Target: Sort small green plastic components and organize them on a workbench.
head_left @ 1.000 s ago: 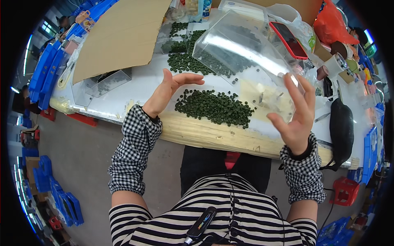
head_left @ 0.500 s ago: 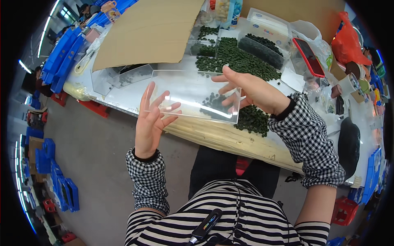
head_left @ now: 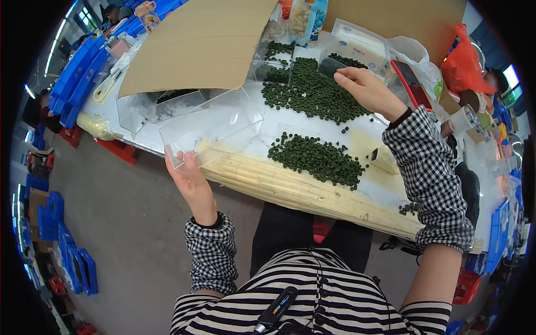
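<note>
We see a clear tray (head_left: 209, 131) at the surface's (head_left: 268, 142) near-left edge, our left hand (head_left: 190, 181) under its corner. Right of it lies a pellet pile (head_left: 315, 159); behind that, a larger pile (head_left: 312, 92), with our right hand (head_left: 365, 89) at its far side. A cardboard sheet (head_left: 195, 42) lies behind the tray.

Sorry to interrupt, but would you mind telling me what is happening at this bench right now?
A person in checked sleeves is working at a table strewn with small dark green pieces. The left hand grips a clear plastic tray by its near corner at the table's edge. The right hand reaches to the far side, fingers on a small dark container beside the larger green pile. A second pile lies nearer.
</note>
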Tool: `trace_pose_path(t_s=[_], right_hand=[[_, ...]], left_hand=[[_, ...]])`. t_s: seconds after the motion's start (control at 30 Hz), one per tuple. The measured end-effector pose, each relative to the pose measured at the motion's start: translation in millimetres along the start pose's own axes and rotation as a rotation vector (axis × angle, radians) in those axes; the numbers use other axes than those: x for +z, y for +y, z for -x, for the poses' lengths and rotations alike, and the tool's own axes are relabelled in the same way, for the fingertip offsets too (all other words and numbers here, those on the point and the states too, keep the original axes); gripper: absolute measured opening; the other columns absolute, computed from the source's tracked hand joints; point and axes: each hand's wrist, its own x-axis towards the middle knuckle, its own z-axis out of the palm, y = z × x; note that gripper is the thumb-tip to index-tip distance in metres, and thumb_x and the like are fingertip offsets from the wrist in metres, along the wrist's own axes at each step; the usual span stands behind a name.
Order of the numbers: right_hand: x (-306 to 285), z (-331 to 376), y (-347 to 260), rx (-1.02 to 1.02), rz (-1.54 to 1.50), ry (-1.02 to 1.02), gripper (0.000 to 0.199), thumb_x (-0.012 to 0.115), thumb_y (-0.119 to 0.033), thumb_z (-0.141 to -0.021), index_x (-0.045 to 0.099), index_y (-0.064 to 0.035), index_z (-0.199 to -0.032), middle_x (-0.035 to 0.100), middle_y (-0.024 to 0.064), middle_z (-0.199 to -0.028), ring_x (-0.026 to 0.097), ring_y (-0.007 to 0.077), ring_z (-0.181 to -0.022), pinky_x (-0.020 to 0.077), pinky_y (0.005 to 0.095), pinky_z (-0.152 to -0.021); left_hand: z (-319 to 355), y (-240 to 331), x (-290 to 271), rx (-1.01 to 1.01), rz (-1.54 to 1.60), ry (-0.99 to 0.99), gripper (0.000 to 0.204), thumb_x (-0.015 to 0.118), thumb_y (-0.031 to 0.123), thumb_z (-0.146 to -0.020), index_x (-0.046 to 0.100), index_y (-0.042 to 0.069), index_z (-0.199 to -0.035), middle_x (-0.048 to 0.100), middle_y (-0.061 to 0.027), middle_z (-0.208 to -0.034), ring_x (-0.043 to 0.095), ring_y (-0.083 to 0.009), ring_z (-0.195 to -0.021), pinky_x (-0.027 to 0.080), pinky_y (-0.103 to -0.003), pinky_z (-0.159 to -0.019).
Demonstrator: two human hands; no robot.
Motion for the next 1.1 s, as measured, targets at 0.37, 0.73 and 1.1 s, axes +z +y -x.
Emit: trace_pose_path(t_s=[0.37,0.73,1.1], right_hand=[[39,-90,-32,-0.222,0.205,-0.145,0.056,0.061,-0.033,-0.094,0.046,-0.0066,-0.141,0.068,0.0161,-0.095,0.066,0.0249,-0.081,0.0525,0.0365,-0.077],[16,-126,-40,-0.289,0.231,-0.032,0.021,0.069,-0.024,-0.083,0.074,-0.0069,-0.095,0.072,0.0140,-0.088,0.068,0.0296,-0.086,0.0543,0.0401,-0.078],[-170,43,-42,-0.298,-0.222,-0.406,0.021,0.060,-0.019,-0.095,0.062,-0.0026,-0.107,0.065,0.0114,-0.106,0.059,0.0248,-0.105,0.0435,0.0398,-0.094]], left_hand=[[-10,-24,2,0.094,-0.059,-0.022,0.057,0.051,0.027,-0.101,0.031,-0.001,-0.147,0.038,-0.0215,-0.140,0.044,-0.0236,-0.125,0.037,-0.035,-0.104],[-13,-34,2,0.244,-0.305,0.080,0.048,0.047,0.026,-0.103,0.043,-0.004,-0.140,0.043,-0.0245,-0.134,0.052,-0.0266,-0.115,0.043,-0.036,-0.097],[-11,-25,15,0.391,-0.569,0.144,0.060,0.043,0.036,-0.104,0.034,-0.009,-0.142,0.050,-0.0242,-0.133,0.052,-0.0294,-0.118,0.042,-0.038,-0.101]])
